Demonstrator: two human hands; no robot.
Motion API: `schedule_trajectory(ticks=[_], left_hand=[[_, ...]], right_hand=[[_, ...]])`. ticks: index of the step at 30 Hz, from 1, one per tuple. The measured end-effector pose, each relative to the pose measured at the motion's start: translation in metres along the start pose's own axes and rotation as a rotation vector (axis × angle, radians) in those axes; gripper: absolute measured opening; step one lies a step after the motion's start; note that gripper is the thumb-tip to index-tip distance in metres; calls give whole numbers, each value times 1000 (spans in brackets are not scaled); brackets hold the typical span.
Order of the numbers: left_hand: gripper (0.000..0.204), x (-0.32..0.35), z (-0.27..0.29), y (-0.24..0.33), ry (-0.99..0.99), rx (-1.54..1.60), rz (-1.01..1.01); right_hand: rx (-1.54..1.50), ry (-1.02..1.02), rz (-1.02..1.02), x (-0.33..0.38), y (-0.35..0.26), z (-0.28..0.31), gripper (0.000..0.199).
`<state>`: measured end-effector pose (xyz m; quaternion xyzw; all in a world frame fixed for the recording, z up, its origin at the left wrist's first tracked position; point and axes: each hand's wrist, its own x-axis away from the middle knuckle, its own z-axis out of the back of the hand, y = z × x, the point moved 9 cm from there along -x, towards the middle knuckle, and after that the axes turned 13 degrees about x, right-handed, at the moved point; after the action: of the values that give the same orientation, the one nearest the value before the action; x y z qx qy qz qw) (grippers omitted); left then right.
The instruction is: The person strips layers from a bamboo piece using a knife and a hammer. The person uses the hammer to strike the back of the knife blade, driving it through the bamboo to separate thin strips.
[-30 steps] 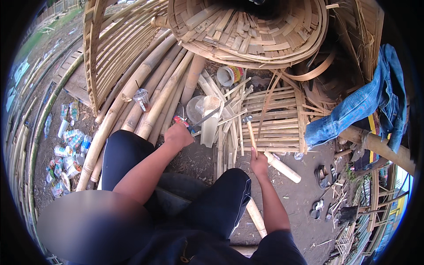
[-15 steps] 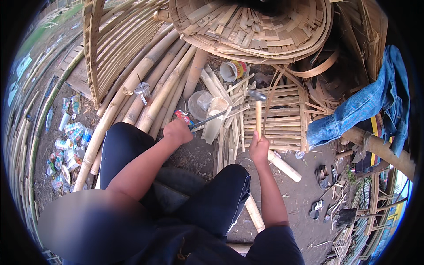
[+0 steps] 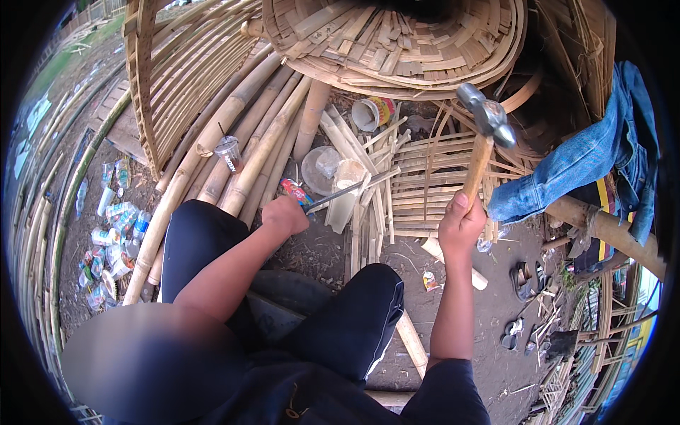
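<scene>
Gripping a raised hammer in right hand fingers, left hand fingers closed around a blade over bamboo strips

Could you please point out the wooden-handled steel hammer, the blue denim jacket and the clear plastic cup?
Wooden-handled steel hammer (image 3: 489, 120): head view, on its steel head.
Blue denim jacket (image 3: 581, 166): head view, on its sleeve.
Clear plastic cup (image 3: 230, 152): head view, on its side wall.
</scene>
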<state>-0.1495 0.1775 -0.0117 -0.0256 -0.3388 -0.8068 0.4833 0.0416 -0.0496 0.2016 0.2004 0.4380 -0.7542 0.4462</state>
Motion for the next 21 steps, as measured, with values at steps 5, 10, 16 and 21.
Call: schedule_trajectory(ticks=[5, 10, 16, 21], left_hand=[[34, -2, -6, 6, 10, 28, -24], [34, -19, 1, -13, 32, 118, 49], [35, -22, -7, -12, -44, -1, 60], [36, -13, -6, -10, -24, 15, 42]], right_hand=[[464, -353, -253, 111, 134, -88, 50], [577, -591, -433, 151, 183, -79, 51], [349, -240, -205, 29, 52, -5, 43], [-128, 26, -162, 15, 40, -1, 40]])
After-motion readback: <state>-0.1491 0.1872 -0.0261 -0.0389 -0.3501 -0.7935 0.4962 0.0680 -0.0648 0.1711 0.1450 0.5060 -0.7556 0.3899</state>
